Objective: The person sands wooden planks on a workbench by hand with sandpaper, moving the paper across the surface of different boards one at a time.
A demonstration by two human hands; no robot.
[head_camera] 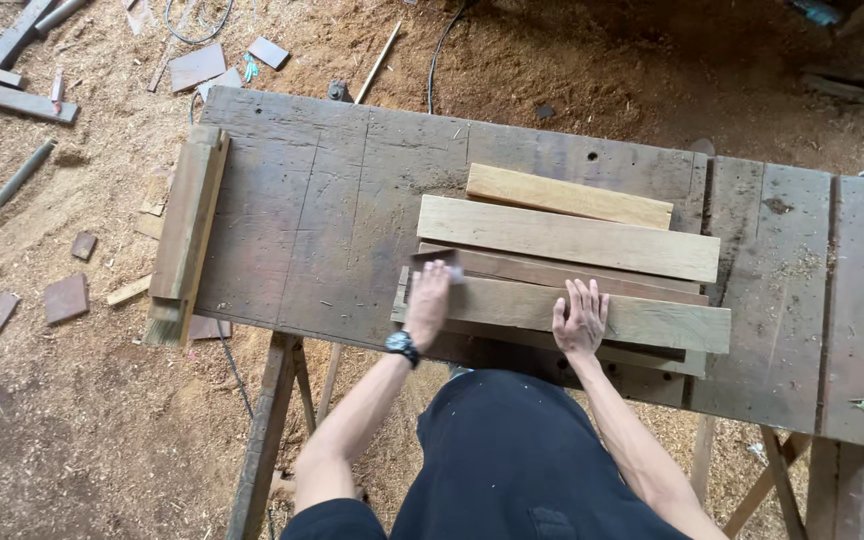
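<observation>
The left hand (428, 300) lies on the left end of the near board (642, 318), fingers together over a small dark block (440, 262); whether they grip it I cannot tell. The right hand (581, 318) presses flat on the same board, fingers spread wide and holding nothing. The boards are stacked on the bench (312, 210), right of its middle. To rub the board well, I think the right hand must hold it firm, and the strokes should follow the grain.

bare forearms, black shirt and trousers, a dark wristwatch (402, 346) on the left wrist.
</observation>
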